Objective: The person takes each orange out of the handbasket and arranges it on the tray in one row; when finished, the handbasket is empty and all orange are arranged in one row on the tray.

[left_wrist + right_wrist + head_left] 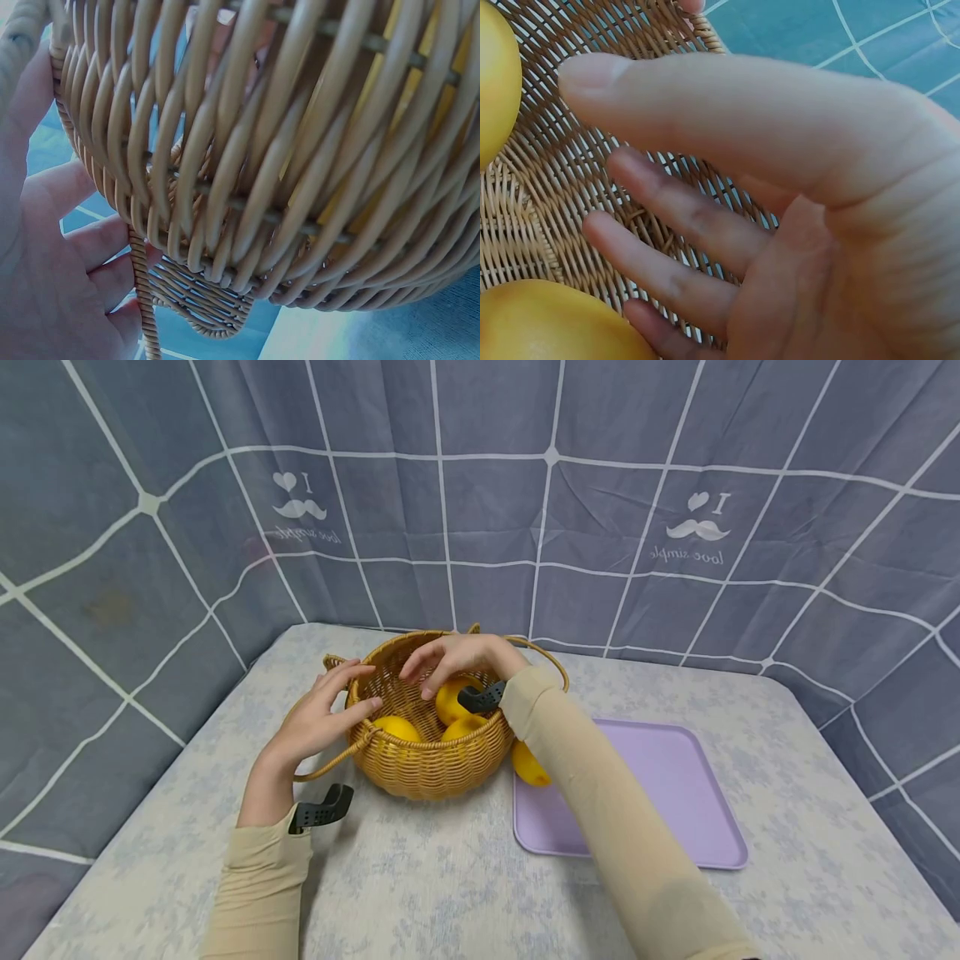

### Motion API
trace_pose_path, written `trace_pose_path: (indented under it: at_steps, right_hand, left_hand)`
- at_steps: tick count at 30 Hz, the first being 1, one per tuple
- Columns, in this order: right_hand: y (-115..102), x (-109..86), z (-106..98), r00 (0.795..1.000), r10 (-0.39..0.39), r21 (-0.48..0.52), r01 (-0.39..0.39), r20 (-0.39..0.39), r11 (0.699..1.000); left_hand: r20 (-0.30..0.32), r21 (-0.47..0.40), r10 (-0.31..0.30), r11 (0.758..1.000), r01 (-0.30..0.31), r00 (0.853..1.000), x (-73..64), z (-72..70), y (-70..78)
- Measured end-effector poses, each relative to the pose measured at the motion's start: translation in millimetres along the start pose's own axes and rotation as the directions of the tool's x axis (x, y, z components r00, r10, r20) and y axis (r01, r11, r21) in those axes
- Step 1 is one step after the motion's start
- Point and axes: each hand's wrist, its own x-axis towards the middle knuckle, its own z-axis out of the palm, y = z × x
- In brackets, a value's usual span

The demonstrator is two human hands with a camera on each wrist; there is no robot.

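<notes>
A woven wicker basket (427,777) stands on the table with lemons inside. One lemon (393,727) lies toward its near left side, and two more, a farther lemon (450,700) and a nearer lemon (467,725), lie on the right. At the left rim is my left hand (317,714), its fingers extended along the outside of the weave; the left wrist view shows this hand (56,232) beside the basket wall and handle. My right hand (468,653) reaches over the basket with loosely bent fingers. Nothing is in its grasp in the right wrist view.
Right of the basket lies a lilac tray (667,777), partly covered by my right forearm. Another lemon (530,766) is at the tray's left edge, close to the basket. A grey-blue checked curtain (495,510) hangs behind the patterned tabletop (420,877).
</notes>
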Motion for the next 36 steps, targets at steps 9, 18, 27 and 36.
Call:
trace_pose_path:
  at_steps: [9,18,27,36]
  right_hand:
    - [1.6,-0.3,-1.0,1.0,0.015,0.008,-0.015,0.018,1.0]
    - [-1.8,0.4,0.3,0.994,0.108,-0.138,-0.107,0.003,0.985]
    - [-3.1,0.3,1.1,0.983,0.18,-0.267,-0.168,0.02,0.949]
    - [-2.2,0.9,2.7,0.962,0.245,-0.249,-0.209,0.123,0.946]
  left_hand:
    - [-0.002,-0.008,0.005,1.0,-0.005,1.0,2.2,0.0,0.9]
    - [-0.008,-0.018,0.014,1.0,-0.014,1.0,2.5,-0.4,-0.2]
    - [-0.004,-0.022,0.011,1.0,-0.011,1.0,1.8,-0.3,-0.8]
    - [-0.005,-0.032,0.016,0.999,-0.017,1.0,1.6,0.3,0.1]
